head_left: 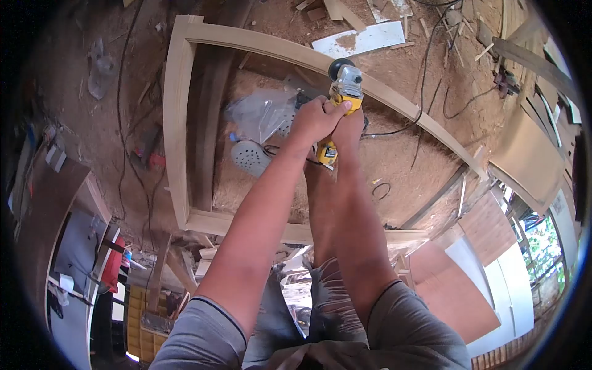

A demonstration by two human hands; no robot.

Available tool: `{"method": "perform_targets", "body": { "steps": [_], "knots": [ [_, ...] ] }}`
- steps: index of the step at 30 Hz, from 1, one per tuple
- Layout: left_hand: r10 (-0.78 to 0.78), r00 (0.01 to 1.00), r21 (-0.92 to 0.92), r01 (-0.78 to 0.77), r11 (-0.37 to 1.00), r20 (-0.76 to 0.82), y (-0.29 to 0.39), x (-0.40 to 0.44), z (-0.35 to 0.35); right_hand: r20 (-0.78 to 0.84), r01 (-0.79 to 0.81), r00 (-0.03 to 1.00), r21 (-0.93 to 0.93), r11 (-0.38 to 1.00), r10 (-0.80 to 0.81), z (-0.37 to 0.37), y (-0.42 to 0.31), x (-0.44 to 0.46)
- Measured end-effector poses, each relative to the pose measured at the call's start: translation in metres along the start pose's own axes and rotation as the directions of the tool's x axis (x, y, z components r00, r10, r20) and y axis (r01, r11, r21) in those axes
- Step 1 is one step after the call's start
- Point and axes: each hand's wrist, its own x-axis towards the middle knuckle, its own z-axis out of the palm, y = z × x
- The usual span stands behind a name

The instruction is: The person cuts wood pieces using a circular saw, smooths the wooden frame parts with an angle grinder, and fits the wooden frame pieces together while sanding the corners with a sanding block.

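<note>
Dusty brown floor [388,157], white board scrap [383,38], wood offcuts [346,15], dark cable [121,92], perhaps a plastic bag [100,69]

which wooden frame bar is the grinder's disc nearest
The far rail, topmost in view; the disc is right by it, while the left bar and near rail are farther away.

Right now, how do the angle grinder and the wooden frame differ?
Colour: the angle grinder is yellow and grey with a black disc, while the wooden frame is plain pale wood.
Size: the angle grinder is compact; the wooden frame spans much of the view.
Hold: left hand and right hand grip the angle grinder; neither grips the wooden frame.
They overlap in this view, though contact is unclear.
</note>
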Motion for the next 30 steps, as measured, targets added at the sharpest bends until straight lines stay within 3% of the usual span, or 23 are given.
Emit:
{"method": "perform_targets", "body": {
  "steps": [2, 6, 8, 9, 11, 12, 14, 15, 17, 19, 21, 23, 25, 27, 28, 30],
  "knots": [
    [0.018, 1.000, 0.005, -0.019, 1.000, 0.012, 0.005, -0.003, 0.011, -0.014, -0.009, 1.000, -0.031, 0.999, 0.009, -0.011, 0.004, 0.000],
    [-0.015, 1.000, -0.096, 0.017, 0.995, 0.024, 0.005, -0.020, 0.026, 0.024, -0.010, 1.000, 0.204, 0.979, 0.005, -0.017, 0.045, 0.014],
    [0.036, 0.999, -0.204, -0.031, 0.978, 0.020, -0.016, -0.041, 0.041, -0.088, -0.016, 0.995, 0.230, 0.973, 0.037, -0.025, 0.021, -0.004],
    [0.031, 0.984, -0.256, 0.014, 0.967, 0.173, -0.014, -0.066, 0.027, -0.140, -0.050, 0.986, 0.248, 0.967, 0.087, -0.031, 0.008, -0.015],
    [0.094, 0.953, -0.306, -0.002, 0.952, 0.286, -0.026, -0.116, 0.013, -0.204, -0.114, 0.960, 0.336, 0.935, 0.190, -0.043, -0.018, -0.038],
    [0.186, 0.960, -0.403, -0.089, 0.911, 0.208, -0.060, -0.136, 0.027, -0.211, -0.106, 0.960, 0.338, 0.935, 0.185, -0.052, -0.034, -0.056],
    [0.169, 0.952, -0.277, -0.096, 0.956, 0.255, -0.090, -0.180, 0.009, -0.225, -0.086, 0.959, 0.344, 0.935, 0.171, -0.070, -0.076, -0.094],
    [0.034, 0.937, -0.035, -0.023, 0.999, 0.347, -0.089, -0.206, -0.018, -0.219, -0.093, 0.957, 0.389, 0.917, 0.190, -0.072, -0.085, -0.107],
    [0.104, 0.938, 0.204, -0.178, 0.962, 0.330, -0.103, -0.236, -0.036, -0.215, -0.144, 0.944, 0.413, 0.899, 0.250, -0.077, -0.116, -0.137],
    [0.049, 0.932, 0.317, -0.171, 0.933, 0.358, -0.103, -0.263, -0.063, -0.232, -0.144, 0.936, 0.432, 0.891, 0.263, -0.071, -0.140, -0.156],
    [-0.001, 0.969, 0.397, -0.099, 0.912, 0.245, -0.103, -0.291, -0.091, -0.239, -0.073, 0.948, 0.486, 0.871, 0.212, -0.051, -0.124, -0.161],
    [0.110, 0.971, 0.549, -0.211, 0.809, 0.211, -0.151, -0.295, -0.122, -0.150, -0.131, 0.961, 0.495, 0.859, 0.233, -0.066, -0.145, -0.178],
    [0.084, 0.987, 0.677, -0.155, 0.719, 0.137, -0.177, -0.314, -0.162, -0.113, -0.141, 0.968, 0.501, 0.854, 0.226, -0.076, -0.153, -0.190],
    [0.212, 0.977, 0.838, -0.100, 0.536, -0.019, -0.186, -0.345, -0.198, -0.139, -0.128, 0.958, 0.577, 0.806, 0.251, -0.075, -0.134, -0.192],
    [0.202, 0.978, 0.883, -0.052, 0.466, -0.049, -0.201, -0.353, -0.216, -0.154, -0.115, 0.953, 0.614, 0.781, 0.261, -0.077, -0.127, -0.194],
    [0.229, 0.959, 0.917, 0.063, 0.395, -0.165, -0.214, -0.361, -0.231, -0.152, -0.220, 0.912, 0.602, 0.768, 0.380, -0.088, -0.124, -0.201]
  ]
}}
